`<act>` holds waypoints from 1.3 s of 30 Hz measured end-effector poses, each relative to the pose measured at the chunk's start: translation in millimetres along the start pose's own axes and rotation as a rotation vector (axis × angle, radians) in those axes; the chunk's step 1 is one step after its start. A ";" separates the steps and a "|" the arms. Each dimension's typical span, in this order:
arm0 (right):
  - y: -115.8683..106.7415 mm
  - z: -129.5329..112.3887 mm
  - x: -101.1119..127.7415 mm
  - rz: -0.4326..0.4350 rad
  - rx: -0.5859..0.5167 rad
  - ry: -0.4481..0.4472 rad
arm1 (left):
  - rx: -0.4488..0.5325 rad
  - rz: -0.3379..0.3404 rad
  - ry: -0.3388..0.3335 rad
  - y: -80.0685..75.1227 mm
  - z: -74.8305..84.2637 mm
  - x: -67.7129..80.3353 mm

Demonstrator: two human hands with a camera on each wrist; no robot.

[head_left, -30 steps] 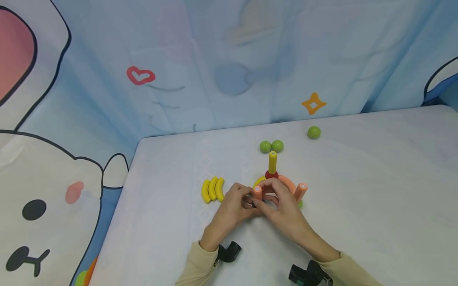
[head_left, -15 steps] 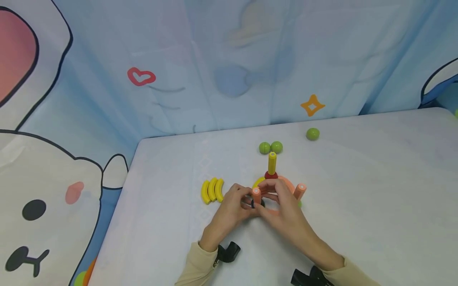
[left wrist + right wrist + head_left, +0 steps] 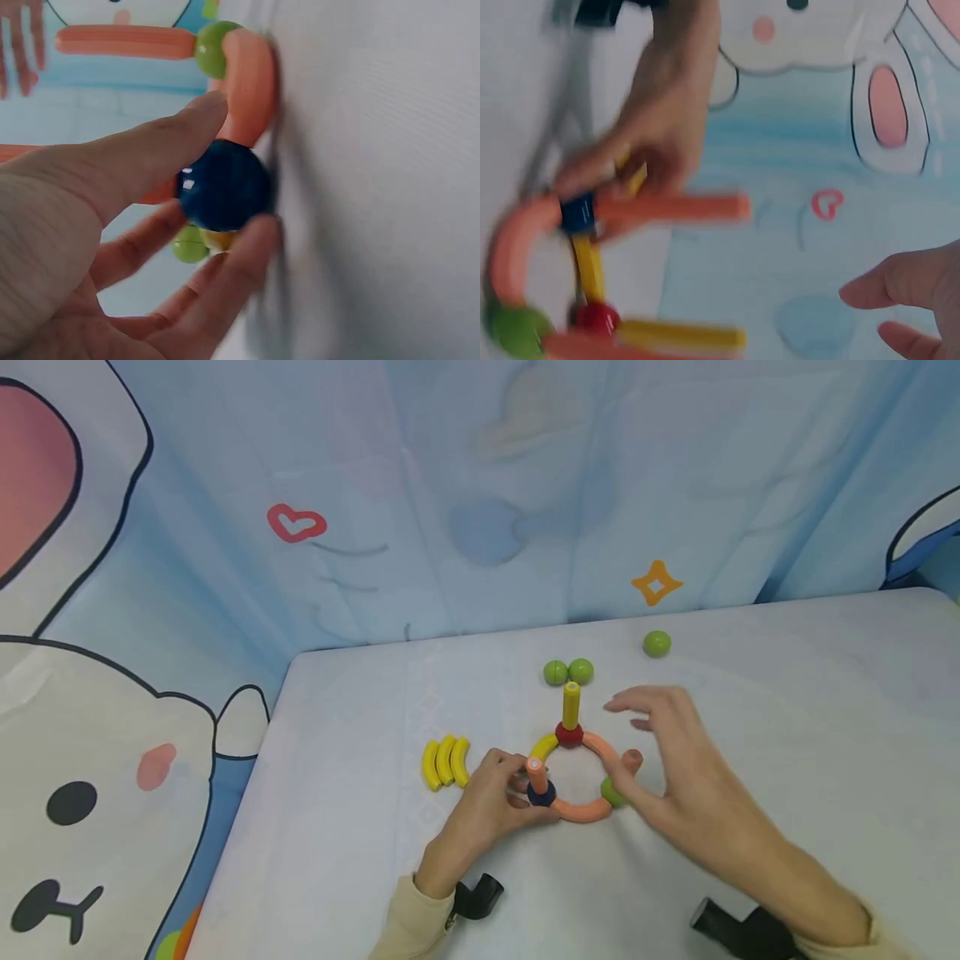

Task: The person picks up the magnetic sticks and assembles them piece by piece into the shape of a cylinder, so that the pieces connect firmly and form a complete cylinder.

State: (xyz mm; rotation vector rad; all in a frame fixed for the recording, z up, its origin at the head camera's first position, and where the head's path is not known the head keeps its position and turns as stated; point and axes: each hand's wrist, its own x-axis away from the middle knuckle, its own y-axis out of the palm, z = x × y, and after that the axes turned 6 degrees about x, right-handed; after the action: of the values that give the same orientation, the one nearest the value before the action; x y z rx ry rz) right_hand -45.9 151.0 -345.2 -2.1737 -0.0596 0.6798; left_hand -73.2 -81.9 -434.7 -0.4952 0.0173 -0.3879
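Left hand point(image 3: 487, 797) is down on the table point(image 3: 787, 710), thumb and fingers pinching the dark blue ball point(image 3: 541, 792) at abt 8 o'clock on the toy ring point(image 3: 573, 772) — wrist cam shows thumb point(image 3: 127, 161) on top, a finger curled under. An orange peg point(image 3: 535, 772) stands upright out of that ball. Ring runs: yellow arc point(image 3: 543, 747) up to the red ball point(image 3: 569, 734) at 12 o'clock w/ a yellow peg point(image 3: 571, 705) standing on it, orange arc down the right side to a green ball point(image 3: 611, 792) at 4 o'clock, another orange arc along the bottom back to blue. Right hand point(image 3: 675, 760) hovers over the ring's right side, fingers spread and loose, holding nothing; its thumb looks close to the green ball, touching or not I can't tell, right wrist view is too blurred. Three yellow arcs point(image 3: 446, 761) lie at 9 o'clock of the ring, just beside the left hand. Two green balls point(image 3: 567, 672) touching at 12 o'clock, one more green ball point(image 3: 657, 643) at 1 o'clock, well apart.
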 end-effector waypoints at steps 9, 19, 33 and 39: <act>-10.6 121.6 -63.5 -0.108 -0.040 0.098 | -0.024 0.034 0.137 -5.5 8.2 3.0; 26.3 199.6 -91.9 -0.321 0.000 0.216 | 0.068 -0.019 0.300 -5.4 4.0 0.9; 28.4 207.7 -84.1 -0.307 0.023 0.307 | 0.233 -0.001 0.275 -9.0 1.9 -2.6; 11.9 183.0 -82.1 -0.265 0.013 0.249 | 0.260 -0.007 0.300 -8.8 0.7 -3.1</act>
State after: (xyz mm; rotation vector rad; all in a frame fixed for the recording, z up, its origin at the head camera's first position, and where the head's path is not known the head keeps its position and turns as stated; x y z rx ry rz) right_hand -207.6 251.6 -409.1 -2.1704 -0.2065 0.2572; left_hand -79.2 -87.6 -430.3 -0.1774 0.2527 -0.4616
